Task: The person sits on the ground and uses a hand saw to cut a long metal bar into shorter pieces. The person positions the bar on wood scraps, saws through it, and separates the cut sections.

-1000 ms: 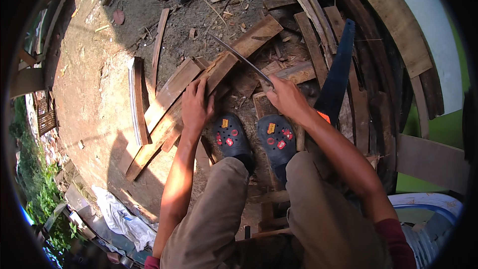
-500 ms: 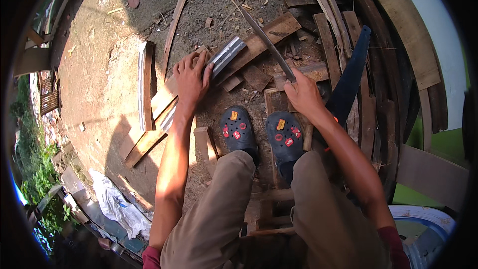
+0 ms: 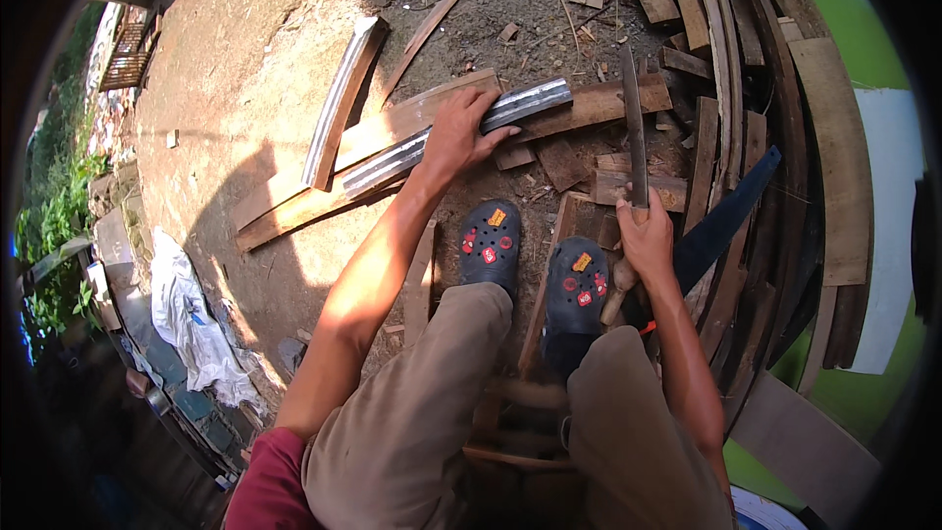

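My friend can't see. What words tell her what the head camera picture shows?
A seated person's left hand presses a grey-edged wooden strip onto planks on the dirt ground, while the right hand holds a long machete pointing away. A handsaw lies by their dark clogs.
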`<state>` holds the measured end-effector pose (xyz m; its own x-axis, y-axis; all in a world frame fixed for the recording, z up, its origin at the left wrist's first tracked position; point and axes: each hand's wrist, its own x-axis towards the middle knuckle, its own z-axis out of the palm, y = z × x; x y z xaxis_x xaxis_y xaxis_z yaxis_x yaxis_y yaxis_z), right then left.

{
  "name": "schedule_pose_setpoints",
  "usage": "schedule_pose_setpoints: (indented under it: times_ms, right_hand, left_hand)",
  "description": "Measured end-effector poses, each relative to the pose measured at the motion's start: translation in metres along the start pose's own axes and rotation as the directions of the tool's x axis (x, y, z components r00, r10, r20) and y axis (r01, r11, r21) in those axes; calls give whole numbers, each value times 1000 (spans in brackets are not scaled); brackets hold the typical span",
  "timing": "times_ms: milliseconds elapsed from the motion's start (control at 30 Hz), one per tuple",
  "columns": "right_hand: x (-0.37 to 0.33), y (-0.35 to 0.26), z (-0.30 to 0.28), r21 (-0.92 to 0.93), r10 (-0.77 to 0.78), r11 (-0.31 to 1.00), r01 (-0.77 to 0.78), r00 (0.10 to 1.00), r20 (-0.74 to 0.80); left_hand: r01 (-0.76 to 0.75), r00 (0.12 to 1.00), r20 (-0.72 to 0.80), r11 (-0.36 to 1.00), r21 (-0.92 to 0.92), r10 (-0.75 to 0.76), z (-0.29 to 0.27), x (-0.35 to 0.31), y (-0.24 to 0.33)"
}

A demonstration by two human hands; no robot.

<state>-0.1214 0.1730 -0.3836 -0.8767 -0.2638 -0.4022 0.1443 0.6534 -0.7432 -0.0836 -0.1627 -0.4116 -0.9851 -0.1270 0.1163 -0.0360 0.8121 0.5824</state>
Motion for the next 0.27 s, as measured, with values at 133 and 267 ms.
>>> schedule_pose_setpoints:
  times_ms: [133, 267]
  right_hand:
    - [-8, -7, -8, 14, -53, 998, 53, 998, -19]
    - [-12, -8, -12, -64, -3, 998, 11, 992, 125]
  left_hand:
    - [-31, 970, 238, 998, -53, 43, -11, -1, -10]
    - [-104, 948, 314, 984, 145, 54, -16, 2, 0]
